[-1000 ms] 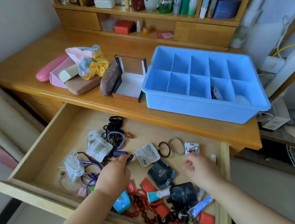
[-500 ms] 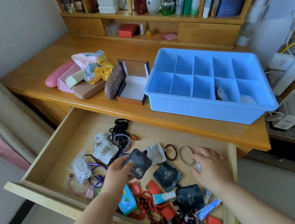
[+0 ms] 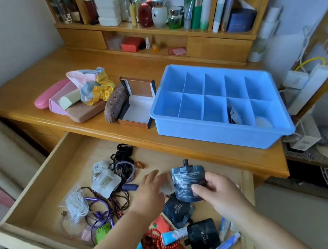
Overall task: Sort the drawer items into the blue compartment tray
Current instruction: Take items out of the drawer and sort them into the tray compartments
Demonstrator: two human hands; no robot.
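The blue compartment tray (image 3: pixel 217 136) stands on the desk top at the right. Its two near-right cells hold a sachet (image 3: pixel 234 115) and a pale round item (image 3: pixel 263 122). Below it the wooden drawer (image 3: pixel 61 160) is pulled out and full of small things. My right hand (image 3: pixel 220 189) pinches a dark spouted pouch (image 3: pixel 188 180) upright above the drawer. My left hand (image 3: pixel 151 194) hovers open just left of that pouch, fingers spread. Two more dark pouches (image 3: pixel 177 210) (image 3: pixel 204 235), red beads (image 3: pixel 157 248), hair ties (image 3: pixel 124 168) and a white sachet (image 3: pixel 104 183) lie in the drawer.
On the desk left of the tray sit an open gift box (image 3: pixel 137 109), a brown glasses case (image 3: pixel 113 103), pink cases (image 3: pixel 53 94) and scrunchies (image 3: pixel 95 87). A shelf of bottles (image 3: pixel 158 14) lines the back. White boxes and cables (image 3: pixel 305 79) crowd the tray's right side.
The dark pouch has passed from my left hand to my right hand and now stands upright. My left hand has opened and my right hand has lifted off the drawer floor.
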